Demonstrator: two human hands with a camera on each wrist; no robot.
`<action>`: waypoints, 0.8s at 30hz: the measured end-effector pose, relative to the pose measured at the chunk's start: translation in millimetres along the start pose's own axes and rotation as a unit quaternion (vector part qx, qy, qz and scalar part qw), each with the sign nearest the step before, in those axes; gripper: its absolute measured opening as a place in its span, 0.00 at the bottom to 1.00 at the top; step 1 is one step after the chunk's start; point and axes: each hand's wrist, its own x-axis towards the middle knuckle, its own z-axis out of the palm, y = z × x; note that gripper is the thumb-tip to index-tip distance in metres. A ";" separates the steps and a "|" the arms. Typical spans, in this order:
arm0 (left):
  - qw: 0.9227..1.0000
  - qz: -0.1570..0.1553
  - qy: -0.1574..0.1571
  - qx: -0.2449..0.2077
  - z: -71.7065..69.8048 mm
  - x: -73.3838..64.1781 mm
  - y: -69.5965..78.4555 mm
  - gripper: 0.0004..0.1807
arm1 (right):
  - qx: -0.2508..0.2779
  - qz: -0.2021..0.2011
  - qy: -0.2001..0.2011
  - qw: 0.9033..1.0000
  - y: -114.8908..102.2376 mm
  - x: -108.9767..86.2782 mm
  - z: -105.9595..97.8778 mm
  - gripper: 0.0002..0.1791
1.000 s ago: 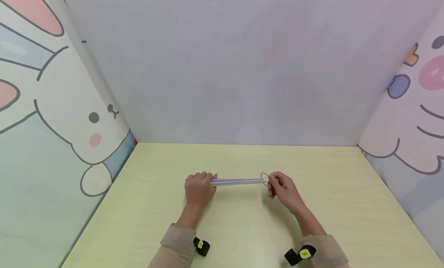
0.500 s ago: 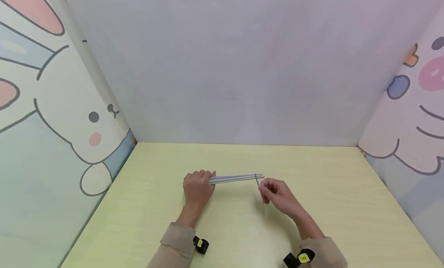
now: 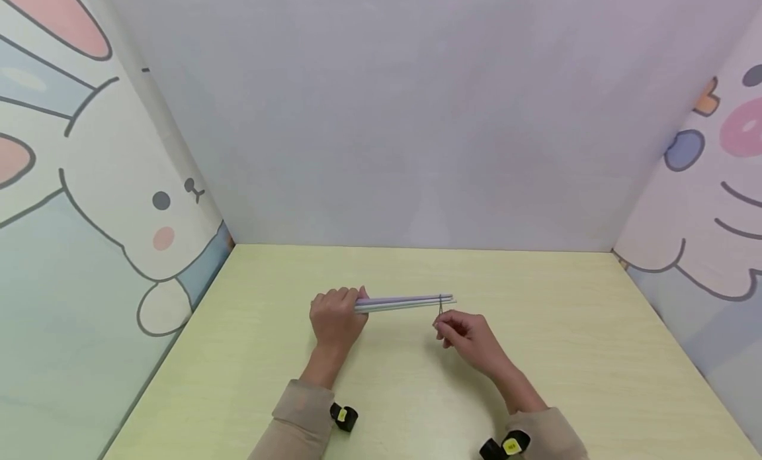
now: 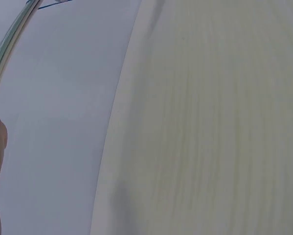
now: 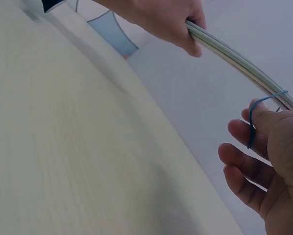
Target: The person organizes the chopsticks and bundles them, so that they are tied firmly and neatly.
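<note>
A bundle of thin pastel chopsticks (image 3: pixel 401 304), lilac, white and pale green, is held nearly level above the table by my left hand (image 3: pixel 337 318). Its fingers wrap round the left end and hide it. Near the free right end, a thin rubber band (image 3: pixel 440 305) loops over the chopsticks and is pulled towards me. My right hand (image 3: pixel 470 342) pinches the band between thumb and index finger, just below the tips. In the right wrist view the band (image 5: pixel 252 120) looks blue and stretches from the fingers to the chopsticks (image 5: pixel 239 59). Only part of the bundle (image 4: pixel 11 41) shows in the left wrist view.
The pale yellow wooden table (image 3: pixel 381 394) lies under both hands. A plain greyish back wall (image 3: pixel 381 116) rises behind it, with cartoon-printed panels at the left (image 3: pixel 119 182) and right (image 3: pixel 708 202). Black wrist cameras (image 3: pixel 344 417) sit at both cuffs.
My right hand has moved left and towards me, bringing the band from around the tips onto the chopsticks and drawing it taut. The chopsticks' free end has risen slightly; my left hand has shifted a little.
</note>
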 end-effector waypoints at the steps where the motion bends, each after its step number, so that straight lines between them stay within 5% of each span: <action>1: 1.000 -0.003 -0.002 0.001 0.0 -0.5 0.2 0.09 | -0.014 -0.026 -0.007 1.000 0.0 -0.4 2.3 0.07; 5: 1.000 -0.014 -0.007 0.004 0.4 -2.6 0.2 0.08 | -0.056 -0.133 -0.017 0.989 0.2 -0.6 12.7 0.09; 9: 1.000 -0.022 -0.005 0.004 1.5 -3.3 -0.8 0.08 | -0.131 -0.232 -0.005 0.964 -0.1 -1.5 24.3 0.17; 13: 0.999 -0.032 -0.010 0.001 1.5 -4.3 -1.5 0.10 | -0.148 -0.265 0.003 0.953 -3.5 -6.5 39.8 0.29; 17: 0.999 -0.035 -0.012 -0.006 0.7 -4.0 -0.4 0.11 | -0.049 -0.241 0.021 0.969 -9.5 -14.3 57.7 0.41; 20: 0.999 -0.035 -0.009 -0.007 0.2 -2.9 0.5 0.10 | 0.053 -0.181 0.068 0.980 -16.9 -20.9 68.7 0.44; 24: 0.999 -0.031 -0.005 -0.003 -0.9 -1.6 1.8 0.08 | 0.148 -0.078 0.150 0.974 -30.1 -25.8 78.1 0.38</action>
